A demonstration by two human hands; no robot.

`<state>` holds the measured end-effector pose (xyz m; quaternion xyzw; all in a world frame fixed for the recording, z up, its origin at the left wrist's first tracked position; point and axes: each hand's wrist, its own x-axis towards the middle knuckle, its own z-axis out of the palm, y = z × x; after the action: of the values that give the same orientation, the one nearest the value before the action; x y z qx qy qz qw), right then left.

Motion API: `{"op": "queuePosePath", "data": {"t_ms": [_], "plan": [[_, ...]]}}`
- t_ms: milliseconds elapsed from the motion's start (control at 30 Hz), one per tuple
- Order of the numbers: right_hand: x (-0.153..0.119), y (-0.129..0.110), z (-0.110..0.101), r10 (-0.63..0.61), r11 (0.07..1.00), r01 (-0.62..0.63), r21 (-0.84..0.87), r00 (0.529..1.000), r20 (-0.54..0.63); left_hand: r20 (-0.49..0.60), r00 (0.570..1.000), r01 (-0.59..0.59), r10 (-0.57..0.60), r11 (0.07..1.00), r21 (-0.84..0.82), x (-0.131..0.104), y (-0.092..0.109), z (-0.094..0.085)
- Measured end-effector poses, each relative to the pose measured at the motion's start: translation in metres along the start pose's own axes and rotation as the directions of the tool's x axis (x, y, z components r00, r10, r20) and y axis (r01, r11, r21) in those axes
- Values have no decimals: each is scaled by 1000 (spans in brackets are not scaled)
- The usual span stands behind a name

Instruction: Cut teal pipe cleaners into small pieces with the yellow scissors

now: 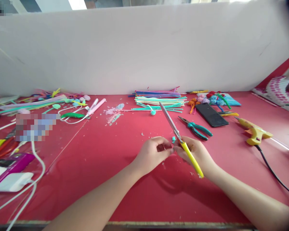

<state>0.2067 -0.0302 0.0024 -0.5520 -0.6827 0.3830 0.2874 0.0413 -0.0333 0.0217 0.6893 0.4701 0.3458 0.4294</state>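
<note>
- Head view: the right hand [202,154] grips yellow-handled scissors [185,149], blades slanting away over a red table [115,154].
- Beside it, the left hand [151,151] curls inward; whether it pinches anything cannot be told.
- A teal piece [173,139] shows just beyond their fingertips.

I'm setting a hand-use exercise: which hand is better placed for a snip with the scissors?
Probably the right hand: it holds the scissors, blades pointing forward. The left hand shows no tool, its fingertips close to the right's.
</note>
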Motion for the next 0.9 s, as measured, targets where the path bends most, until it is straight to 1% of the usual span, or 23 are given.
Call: {"op": "queuePosePath", "data": {"t_ms": [100, 167, 267, 333, 400, 467, 533, 600, 700, 900], "plan": [[0, 1, 2, -13, 1000, 14, -16, 1000, 4, 2, 1000, -18, 18, 999, 52, -1, -1, 4], [0, 0, 1, -28, 999, 29, -27, 999, 16, -2, 1000, -13, 13, 1000, 25, -1, -1, 5], [1, 0, -2, -67, 994, 68, -88, 998, 17, -18, 999, 30, -33, 992, -120, 0, -2, 4], [2, 0, -5, -101, 975, 97, -201, 995, -12, -63, 994, 74, -92, 968, -240, 3, -4, 1], [2, 0, -9, -130, 932, 109, -347, 991, -38, -149, 978, 85, -145, 932, -352, 5, -7, -4], [3, 0, -10, -150, 870, 106, -481, 987, -55, -226, 955, 66, -193, 879, -472, 8, -10, -10], [3, 0, -10, -175, 803, 104, -587, 982, -65, -274, 937, 23, -217, 820, -572, 10, -12, -15], [3, 1, -8, -198, 740, 105, -664, 978, -66, -305, 928, -26, -214, 778, -627, 11, -12, -18], [3, 3, -5, -215, 682, 113, -723, 975, -50, -348, 915, -77, -203, 760, -646, 11, -9, -21], [3, 9, -3, -240, 627, 137, -767, 971, -23, -373, 900, -93, -225, 738, -669, 10, -6, -23]]}}
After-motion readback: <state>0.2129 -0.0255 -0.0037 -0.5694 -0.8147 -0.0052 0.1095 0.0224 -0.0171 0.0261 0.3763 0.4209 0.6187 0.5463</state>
